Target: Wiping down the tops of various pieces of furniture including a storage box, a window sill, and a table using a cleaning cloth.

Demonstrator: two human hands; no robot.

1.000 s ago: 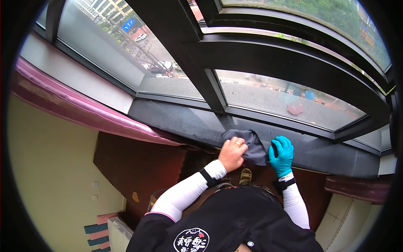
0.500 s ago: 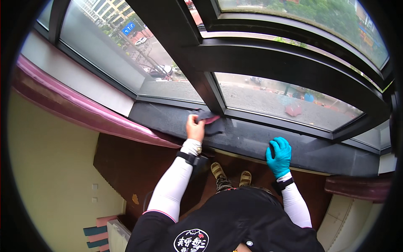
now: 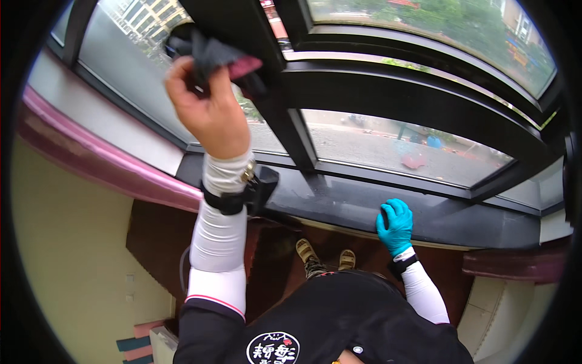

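Note:
My bare left hand (image 3: pixel 209 106) is raised in front of the window and pinches a dark grey cloth (image 3: pixel 209 57) with a pink patch. The cloth is blurred and bunched, up against the dark upright window frame (image 3: pixel 245 42); whether it touches is hard to tell. My right hand (image 3: pixel 397 227), in a teal glove, rests low at the dark window sill (image 3: pixel 339 203), fingers together and curled. Something dark shows between its thumb and fingers, too small to make out.
A glass pane (image 3: pixel 412 145) with a pinkish mark stands behind the sill. Above it, a sash (image 3: pixel 424 36) is tilted open. To the left hangs a pink curtain (image 3: pixel 103 151), with a darker curtain (image 3: pixel 521 264) at the right. My sandalled feet (image 3: pixel 306 249) stand below the sill.
My left hand has lifted the cloth from the sill up and to the left, in front of the window frame. The right hand has stayed at the sill.

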